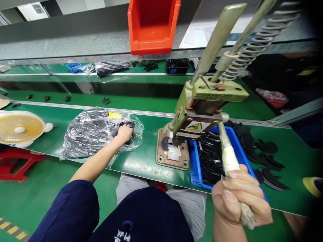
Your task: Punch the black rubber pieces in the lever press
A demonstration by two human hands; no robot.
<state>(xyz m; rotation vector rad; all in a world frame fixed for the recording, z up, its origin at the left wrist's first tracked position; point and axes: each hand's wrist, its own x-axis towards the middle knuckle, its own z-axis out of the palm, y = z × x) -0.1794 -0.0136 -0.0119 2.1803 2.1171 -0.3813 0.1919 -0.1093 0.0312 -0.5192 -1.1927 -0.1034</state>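
Observation:
My right hand (242, 196) is wrapped around the taped lever handle (230, 158) of a green hand press (202, 114). On the press base (161, 158), under the ram, lies a curved black part (165, 144) beside a pale block (173, 153). My left hand (125, 132) reaches into the open mouth of a clear plastic bag (87, 134) of black parts. Its fingers are curled among the dark pieces, and what they grip is partly hidden.
Right of the press stands a blue bin (195, 168) of black parts, with loose curved black pieces (267, 146) beyond it. A fan (20, 129) is at far left. An orange bin (153, 43) sits on the shelf above; several small parts lie on the green strip behind.

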